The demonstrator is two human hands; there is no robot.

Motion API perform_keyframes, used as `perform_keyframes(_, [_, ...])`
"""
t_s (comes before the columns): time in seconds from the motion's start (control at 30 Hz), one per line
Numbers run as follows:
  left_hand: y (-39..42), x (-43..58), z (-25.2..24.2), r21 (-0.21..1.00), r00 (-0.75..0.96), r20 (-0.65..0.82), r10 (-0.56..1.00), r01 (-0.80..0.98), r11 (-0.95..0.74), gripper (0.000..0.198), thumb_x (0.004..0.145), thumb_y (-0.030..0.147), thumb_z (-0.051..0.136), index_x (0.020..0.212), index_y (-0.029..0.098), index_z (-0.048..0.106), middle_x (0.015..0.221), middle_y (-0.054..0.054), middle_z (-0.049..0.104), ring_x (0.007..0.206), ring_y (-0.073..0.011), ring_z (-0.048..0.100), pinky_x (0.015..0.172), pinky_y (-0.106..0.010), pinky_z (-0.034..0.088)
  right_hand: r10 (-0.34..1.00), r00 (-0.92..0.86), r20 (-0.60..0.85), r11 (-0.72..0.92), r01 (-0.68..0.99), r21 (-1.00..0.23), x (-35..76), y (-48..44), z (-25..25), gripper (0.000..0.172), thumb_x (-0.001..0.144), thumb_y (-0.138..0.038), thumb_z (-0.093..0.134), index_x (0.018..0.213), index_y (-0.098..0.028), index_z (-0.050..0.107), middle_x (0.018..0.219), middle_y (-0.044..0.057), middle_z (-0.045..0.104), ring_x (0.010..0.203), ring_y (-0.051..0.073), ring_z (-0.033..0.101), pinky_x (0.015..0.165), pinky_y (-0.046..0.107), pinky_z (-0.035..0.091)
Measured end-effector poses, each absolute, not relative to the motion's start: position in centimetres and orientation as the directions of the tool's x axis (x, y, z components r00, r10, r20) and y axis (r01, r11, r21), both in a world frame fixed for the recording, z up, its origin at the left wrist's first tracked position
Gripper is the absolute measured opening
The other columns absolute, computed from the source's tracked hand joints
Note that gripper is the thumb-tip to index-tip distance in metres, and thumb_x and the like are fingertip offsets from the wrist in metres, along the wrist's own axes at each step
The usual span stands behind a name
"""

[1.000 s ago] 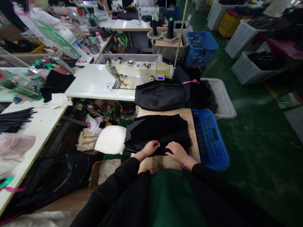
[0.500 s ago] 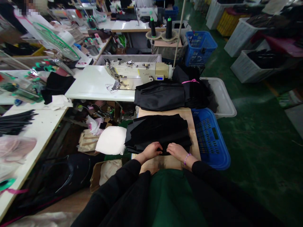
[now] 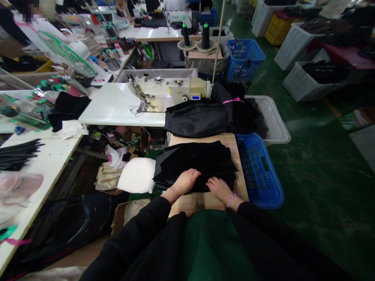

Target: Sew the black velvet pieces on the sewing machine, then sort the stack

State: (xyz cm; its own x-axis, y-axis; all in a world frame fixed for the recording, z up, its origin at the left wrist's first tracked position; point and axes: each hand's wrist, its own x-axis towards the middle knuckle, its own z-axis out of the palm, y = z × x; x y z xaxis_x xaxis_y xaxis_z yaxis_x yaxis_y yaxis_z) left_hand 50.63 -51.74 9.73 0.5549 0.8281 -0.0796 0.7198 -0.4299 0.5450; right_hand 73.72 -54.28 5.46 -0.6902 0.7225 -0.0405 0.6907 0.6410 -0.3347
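Both hands rest on a stack of black fabric pieces [image 3: 196, 164] at the near edge of a small wooden table [image 3: 238, 156]. Left hand [image 3: 185, 181] lies palm down on the stack's near left part, fingers spread flat, gripping nothing. Right hand [image 3: 219, 187] sits just beside it on the stack's near right edge, fingers curled loosely against the cloth; cannot tell if it pinches a layer. A purple wristband [image 3: 231, 200] is on the right wrist. The stack covers most of the tabletop, bare wood showing at the near edge and along the right side.

Left of the table, lower down, a white cushion-like bundle [image 3: 137, 175] sits next to beige bags [image 3: 108, 175]. Touching the table's right edge, a blue plastic crate [image 3: 260, 171].

At the table's far edge, a folded pile of shiny dark fabric [image 3: 196, 119] overlaps the white sewing desk [image 3: 114, 104]. Just right of it, a black bundle tied with a pink strip [image 3: 241, 113] sits in a white bin [image 3: 277, 121].

On the desk's far side, a cream industrial sewing machine [image 3: 170, 89]. Behind it, two thread cones [image 3: 195, 36] on a stand, then another blue crate [image 3: 244, 58]. Far right, white bins of dark fabric [image 3: 316, 78] on the green floor. Far left edge of the adjoining white table, a bundle of black strips [image 3: 17, 154].
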Motion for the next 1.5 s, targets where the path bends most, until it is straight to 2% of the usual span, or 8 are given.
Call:
perform_keyframes(0.1, [-49.7, 49.6, 10.8, 0.455, 0.482, 0.02, 0.876, 0.776, -0.437, 0.03, 0.094, 0.01, 0.039, 0.115, 0.02, 0.058, 0.107, -0.009, 0.064, 0.101, -0.0216, 0.059, 0.09, -0.036, 0.049, 0.682, -0.727, -0.079, 0.666, 0.662, -0.343, 74.0, -54.0, 4.8, 0.014, 0.096, -0.019, 0.056, 0.095, -0.019, 0.07, 0.095, 0.007, 0.066, 0.09, 0.022, 0.058, 0.074, 0.032, 0.047])
perform_keyframes(0.23, [-46.9, 49.3, 10.0, 0.376, 0.168, -0.036, 0.985, 0.916, -0.142, 0.02, 0.095, 0.014, 0.042, 0.107, 0.018, 0.059, 0.103, -0.01, 0.062, 0.096, -0.0227, 0.059, 0.086, -0.036, 0.049, 0.627, -0.769, -0.121, 0.693, 0.622, -0.365, 74.0, -53.6, 4.5, 0.011, 0.094, -0.02, 0.06, 0.091, -0.018, 0.07, 0.093, 0.007, 0.066, 0.09, 0.02, 0.059, 0.071, 0.029, 0.046])
perform_keyframes(0.33, [-46.0, 50.0, 9.1, 0.352, 0.09, -0.07, 0.993, 0.934, -0.06, 0.017, 0.091, 0.011, 0.048, 0.101, 0.015, 0.06, 0.104, -0.015, 0.06, 0.097, -0.0271, 0.058, 0.081, -0.039, 0.05, 0.624, -0.768, -0.143, 0.681, 0.624, -0.382, 73.7, -53.2, 4.6, 0.012, 0.093, -0.017, 0.06, 0.087, -0.017, 0.07, 0.091, 0.007, 0.066, 0.088, 0.02, 0.059, 0.071, 0.029, 0.046])
perform_keyframes(0.5, [-48.3, 51.3, 8.6, 0.452, 0.206, -0.069, 0.976, 0.879, -0.153, 0.023, 0.092, 0.012, 0.047, 0.106, 0.019, 0.064, 0.112, -0.013, 0.06, 0.107, -0.0261, 0.055, 0.095, -0.043, 0.045, 0.671, -0.725, -0.155, 0.61, 0.659, -0.44, 73.6, -52.5, 4.6, 0.017, 0.095, -0.018, 0.057, 0.086, -0.02, 0.071, 0.09, 0.003, 0.066, 0.088, 0.017, 0.061, 0.079, 0.027, 0.046])
perform_keyframes(0.7, [-53.4, 52.0, 6.1, 0.662, 0.463, -0.183, 0.867, 0.71, -0.24, 0.007, 0.083, 0.02, 0.067, 0.087, 0.019, 0.072, 0.089, -0.005, 0.067, 0.087, -0.0183, 0.063, 0.083, -0.029, 0.051, 0.744, -0.651, -0.152, 0.535, 0.717, -0.447, 73.4, -52.5, 4.5, 0.022, 0.096, -0.014, 0.052, 0.081, -0.019, 0.068, 0.086, 0.003, 0.065, 0.083, 0.016, 0.062, 0.074, 0.026, 0.046])
perform_keyframes(0.97, [-53.2, 52.5, 3.9, 0.7, 0.384, -0.262, 0.885, 0.708, -0.099, 0.015, 0.082, 0.011, 0.06, 0.08, 0.016, 0.073, 0.086, -0.006, 0.069, 0.086, -0.018, 0.064, 0.083, -0.028, 0.05, 0.776, -0.629, -0.051, 0.564, 0.728, -0.39, 73.6, -53.9, 5.7, 0.015, 0.094, -0.014, 0.052, 0.098, -0.019, 0.066, 0.102, 0.01, 0.063, 0.097, 0.023, 0.057, 0.084, 0.034, 0.046])
perform_keyframes(1.27, [-52.1, 52.3, 4.4, 0.714, 0.342, -0.32, 0.883, 0.7, -0.012, 0.013, 0.082, 0.016, 0.06, 0.075, 0.017, 0.071, 0.079, -0.003, 0.07, 0.074, -0.0172, 0.065, 0.072, -0.027, 0.051, 0.714, -0.7, 0.015, 0.669, 0.676, -0.308, 73.0, -53.7, 5.2, 0.012, 0.093, -0.015, 0.055, 0.092, -0.019, 0.067, 0.092, 0.008, 0.065, 0.088, 0.023, 0.056, 0.076, 0.035, 0.042])
perform_keyframes(1.5, [-51.2, 52.1, 6.6, 0.705, 0.197, -0.194, 0.961, 0.71, -0.003, 0.023, 0.096, 0.023, 0.042, 0.1, 0.02, 0.064, 0.097, -0.006, 0.07, 0.091, -0.019, 0.066, 0.084, -0.03, 0.05, 0.679, -0.728, 0.096, 0.717, 0.629, -0.3, 73.6, -53.7, 5.3, 0.018, 0.097, -0.011, 0.047, 0.095, -0.016, 0.064, 0.096, 0.009, 0.067, 0.089, 0.022, 0.057, 0.08, 0.035, 0.041])
